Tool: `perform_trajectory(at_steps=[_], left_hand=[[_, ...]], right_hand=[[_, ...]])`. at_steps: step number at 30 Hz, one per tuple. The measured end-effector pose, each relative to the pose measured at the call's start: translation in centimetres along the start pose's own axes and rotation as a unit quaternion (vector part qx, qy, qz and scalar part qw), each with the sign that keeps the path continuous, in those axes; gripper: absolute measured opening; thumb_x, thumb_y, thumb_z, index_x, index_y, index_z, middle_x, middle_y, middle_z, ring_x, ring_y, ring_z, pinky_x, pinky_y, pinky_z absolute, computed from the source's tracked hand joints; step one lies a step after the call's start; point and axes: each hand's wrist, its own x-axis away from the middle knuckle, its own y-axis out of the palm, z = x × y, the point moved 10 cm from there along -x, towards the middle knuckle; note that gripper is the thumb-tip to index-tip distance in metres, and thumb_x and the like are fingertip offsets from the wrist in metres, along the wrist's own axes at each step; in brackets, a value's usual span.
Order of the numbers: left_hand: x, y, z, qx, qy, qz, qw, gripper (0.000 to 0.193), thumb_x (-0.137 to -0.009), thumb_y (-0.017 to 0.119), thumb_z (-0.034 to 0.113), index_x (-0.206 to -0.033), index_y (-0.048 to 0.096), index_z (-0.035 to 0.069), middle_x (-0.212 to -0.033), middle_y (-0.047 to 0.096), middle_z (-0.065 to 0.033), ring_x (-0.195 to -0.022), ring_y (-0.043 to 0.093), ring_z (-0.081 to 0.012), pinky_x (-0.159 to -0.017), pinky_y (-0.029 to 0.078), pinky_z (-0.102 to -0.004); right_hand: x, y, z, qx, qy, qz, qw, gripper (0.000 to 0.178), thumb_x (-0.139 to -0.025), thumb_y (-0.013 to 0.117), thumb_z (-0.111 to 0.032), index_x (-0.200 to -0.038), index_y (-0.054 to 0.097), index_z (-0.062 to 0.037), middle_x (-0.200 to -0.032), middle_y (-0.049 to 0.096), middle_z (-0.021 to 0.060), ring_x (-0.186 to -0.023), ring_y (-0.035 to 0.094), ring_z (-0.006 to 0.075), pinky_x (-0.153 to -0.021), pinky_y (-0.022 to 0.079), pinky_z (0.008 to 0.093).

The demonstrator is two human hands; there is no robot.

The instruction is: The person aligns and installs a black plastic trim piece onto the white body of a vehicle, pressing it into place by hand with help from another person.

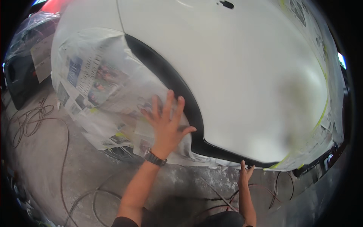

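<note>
A long, curved black trim strip (172, 77) runs down the white car body panel (242, 72) and then bends right along its lower edge. My left hand (166, 123) is spread flat with the fingers apart, over newspaper and film beside the strip; its thumb reaches onto the black surface. That wrist wears a dark watch (155, 157). Lower right, my right hand (246, 173) has its fingers around the bottom edge of the strip. Part of those fingers is hidden behind the edge. Masking newspaper (109, 79) under clear film covers the area left of the strip.
Cables or hoses (66, 151) lie looped on the stained concrete floor (41, 159), with more below the car. A dark panel (22, 79) partly under plastic stands at the far left. Yellow-green tape (326, 102) and paper border the white panel at right.
</note>
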Motion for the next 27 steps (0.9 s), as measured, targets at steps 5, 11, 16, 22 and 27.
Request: perform_trajectory(at_steps=[5, 11, 16, 22, 27], left_hand=[[-0.1, 0.0, 0.5, -0.001, 0.007, 0.007, 1.0, 0.12, -0.052, 0.088, 0.054, -0.157, 0.038, 0.027, -0.167, 0.025, -0.0049, -0.151, 0.015, -0.0443, -0.112, -0.003, -0.0781], [0.0, 0.0, 0.6, -0.011, 0.016, 0.017, 1.0, 0.119, -0.052, 0.089, 0.055, -0.156, 0.039, 0.025, -0.166, 0.026, -0.0062, -0.151, 0.014, -0.0448, -0.112, -0.002, -0.0783], [-0.1, -0.2, 1.0, -0.016, 0.029, 0.03, 0.999, 0.115, -0.058, 0.086, 0.06, -0.156, 0.039, 0.024, -0.166, 0.026, -0.0077, -0.15, 0.015, -0.0459, -0.112, -0.001, -0.0784], [-0.1, 0.1, 1.4, -0.024, 0.055, 0.025, 0.998, 0.118, -0.062, 0.081, 0.071, -0.157, 0.036, 0.018, -0.166, 0.023, -0.0144, -0.151, 0.013, -0.0465, -0.113, 0.0, -0.0762], [0.0, -1.1, 1.8, -0.02, 0.065, 0.056, 0.996, 0.125, -0.06, 0.086, 0.066, -0.157, 0.032, 0.007, -0.154, 0.035, -0.0189, -0.14, 0.029, -0.0413, -0.114, 0.019, -0.0601]], right_hand=[[-0.1, -1.1, 0.2, -0.019, 0.027, -0.007, 0.999, 0.119, -0.086, 0.083, -0.041, -0.159, 0.0, 0.0045, -0.148, 0.039, 0.0239, -0.133, 0.046, 0.0308, -0.105, 0.042, 0.0429], [2.8, 1.1, -2.7, -0.098, 0.088, -0.059, 0.989, 0.126, -0.088, 0.081, -0.04, -0.158, -0.018, -0.0062, -0.136, 0.057, 0.0184, -0.122, 0.06, 0.0361, -0.104, 0.042, 0.0578], [3.4, 1.8, -4.1, -0.156, 0.102, -0.061, 0.981, 0.127, -0.089, 0.08, -0.037, -0.157, -0.024, -0.0092, -0.138, 0.053, 0.0194, -0.11, 0.065, 0.0344, -0.094, 0.052, 0.0483], [3.2, 1.6, -3.3, -0.264, 0.124, -0.037, 0.956, 0.117, -0.09, 0.079, -0.034, -0.159, -0.013, -0.0129, -0.134, 0.051, 0.023, -0.108, 0.066, 0.0375, -0.092, 0.054, 0.0485], [2.7, 2.0, -1.8, -0.344, 0.162, -0.044, 0.924, 0.091, -0.092, 0.07, -0.054, -0.154, 0.019, -0.0111, -0.12, 0.053, 0.017, -0.098, 0.068, 0.0375, -0.085, 0.058, 0.0482]])
